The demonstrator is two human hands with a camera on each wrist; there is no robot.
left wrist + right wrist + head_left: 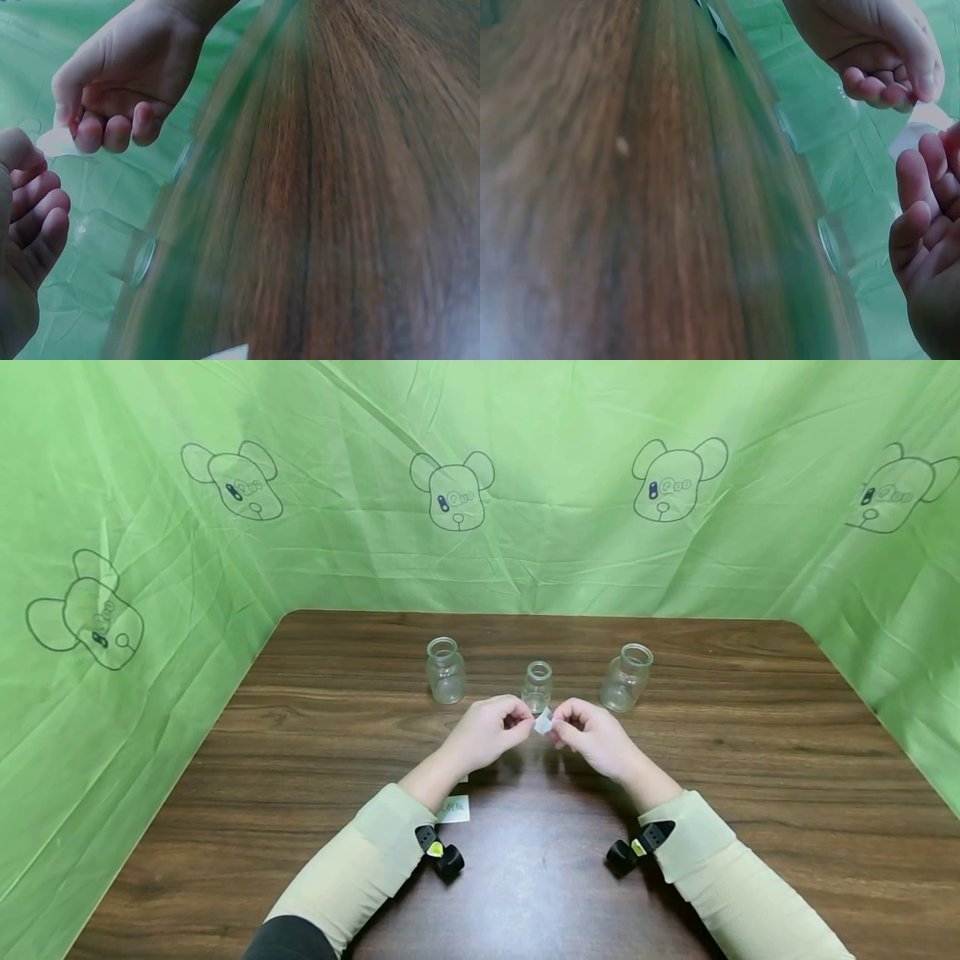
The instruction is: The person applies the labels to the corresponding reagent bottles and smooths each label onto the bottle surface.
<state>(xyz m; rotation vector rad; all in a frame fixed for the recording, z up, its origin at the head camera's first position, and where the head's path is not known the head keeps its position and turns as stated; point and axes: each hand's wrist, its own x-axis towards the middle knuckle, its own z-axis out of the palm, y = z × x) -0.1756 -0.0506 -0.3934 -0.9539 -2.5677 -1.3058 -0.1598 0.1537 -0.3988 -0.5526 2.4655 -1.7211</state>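
In the head view a small white paper label (543, 722) is held between both hands, just in front of a small glass jar (537, 687). My left hand (483, 732) pinches its left edge between thumb and fingertips. On the other side, my right hand (596, 741) pinches the right edge. The right wrist view shows the label (922, 124) looking bent, with part of it hidden by fingers. From the left wrist camera, the white label (66, 142) appears between the two hands, its print not visible.
A larger glass jar (447, 675) stands back left and another glass jar (626, 680) back right. A white label with green print (454, 809) lies by my left forearm, partly covered, with a sliver of another above it. Green cloth (525, 568) surrounds the wooden table (750, 735).
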